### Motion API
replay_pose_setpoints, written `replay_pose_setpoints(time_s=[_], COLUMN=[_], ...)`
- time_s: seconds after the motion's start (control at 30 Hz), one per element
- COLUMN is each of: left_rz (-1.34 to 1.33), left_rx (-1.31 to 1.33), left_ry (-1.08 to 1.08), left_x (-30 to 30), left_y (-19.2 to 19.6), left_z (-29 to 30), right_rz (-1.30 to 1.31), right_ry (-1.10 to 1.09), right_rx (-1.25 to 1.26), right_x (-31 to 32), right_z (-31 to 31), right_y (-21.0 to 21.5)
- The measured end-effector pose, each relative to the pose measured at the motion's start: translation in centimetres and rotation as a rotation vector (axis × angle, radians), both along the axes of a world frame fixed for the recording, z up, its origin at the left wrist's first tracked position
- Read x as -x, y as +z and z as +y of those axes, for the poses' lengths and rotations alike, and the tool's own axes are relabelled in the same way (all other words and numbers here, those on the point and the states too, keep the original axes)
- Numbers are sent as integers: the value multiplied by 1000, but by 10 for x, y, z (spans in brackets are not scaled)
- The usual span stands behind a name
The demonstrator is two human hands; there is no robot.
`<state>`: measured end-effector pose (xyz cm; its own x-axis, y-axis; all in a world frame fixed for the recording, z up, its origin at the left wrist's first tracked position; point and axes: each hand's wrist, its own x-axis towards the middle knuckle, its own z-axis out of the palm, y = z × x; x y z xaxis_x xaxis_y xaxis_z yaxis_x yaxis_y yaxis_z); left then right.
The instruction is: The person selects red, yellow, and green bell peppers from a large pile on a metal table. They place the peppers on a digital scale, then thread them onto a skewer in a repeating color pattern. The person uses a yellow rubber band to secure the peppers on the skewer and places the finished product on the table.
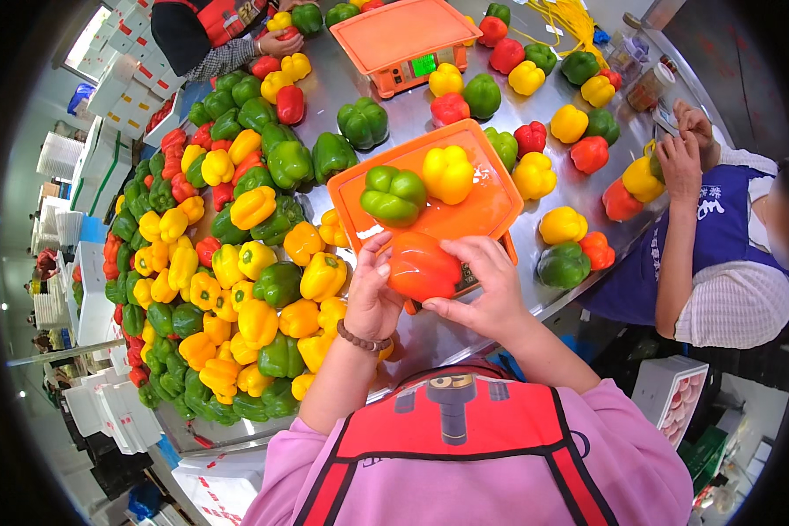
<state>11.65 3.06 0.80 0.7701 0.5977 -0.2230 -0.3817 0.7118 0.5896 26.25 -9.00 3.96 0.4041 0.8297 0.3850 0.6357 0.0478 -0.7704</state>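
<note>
A red bell pepper point(422, 266) is held between my two hands, over the near edge of an orange weighing scale point(486, 210). My left hand point(373, 285), with a beaded bracelet at the wrist, grips the pepper's left side. On its right side, the fingers and thumb of my right hand point(484, 294) press against it. Just beyond, a green bell pepper point(393, 195) and a yellow bell pepper point(448, 174) rest side by side in the scale's tray. Most of the scale's display lies hidden behind my hands and the red pepper.
A big pile of mixed bell peppers point(228, 280) covers the table's left side. Another orange scale point(403, 39) stands at the far side. On the right, a co-worker in a blue apron point(719, 219) handles peppers; another person's hand point(280, 42) touches peppers at far left.
</note>
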Motion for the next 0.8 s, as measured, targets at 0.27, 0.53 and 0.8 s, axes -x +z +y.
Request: replay_pose_setpoints(time_s=[0.27, 0.53, 0.8], left_rz=[23, 347, 720], left_rx=[1, -1031, -1807], left_ry=[0, 218, 423], left_x=[2, -24, -65], left_y=[-3, -6, -24], left_z=[-3, -5, -7], right_rz=[-197, -179, -71], right_ry=[91, -71, -137], right_rx=[18, 52, 105], right_x=[1, -17, -27], right_z=[-5, -11, -22], right_y=[9, -38, -56])
